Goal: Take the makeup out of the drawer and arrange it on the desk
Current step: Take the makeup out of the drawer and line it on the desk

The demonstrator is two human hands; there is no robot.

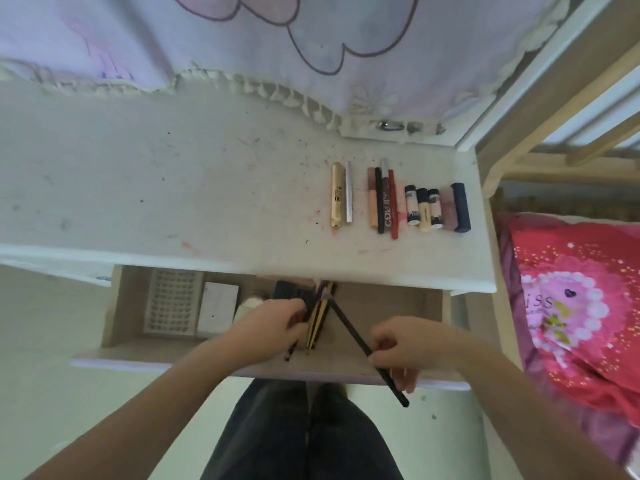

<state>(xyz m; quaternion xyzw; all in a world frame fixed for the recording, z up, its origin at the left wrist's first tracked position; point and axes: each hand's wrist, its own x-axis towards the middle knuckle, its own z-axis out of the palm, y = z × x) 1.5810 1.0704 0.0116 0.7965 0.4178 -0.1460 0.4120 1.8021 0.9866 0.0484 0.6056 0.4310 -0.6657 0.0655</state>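
Note:
The drawer under the white desk is pulled open. My right hand is shut on a long black pencil that slants up to the left across the drawer. My left hand grips a bundle of black and yellow pencils in the drawer's middle. On the desk's right lie makeup items in a row: a gold tube, a silver stick, several lip pencils, three small bottles and a dark blue tube.
At the drawer's left sit a lash tray, a white box and a small jar. A pink pillow lies on a bed to the right. A curtain hangs behind the desk. My legs are below the drawer.

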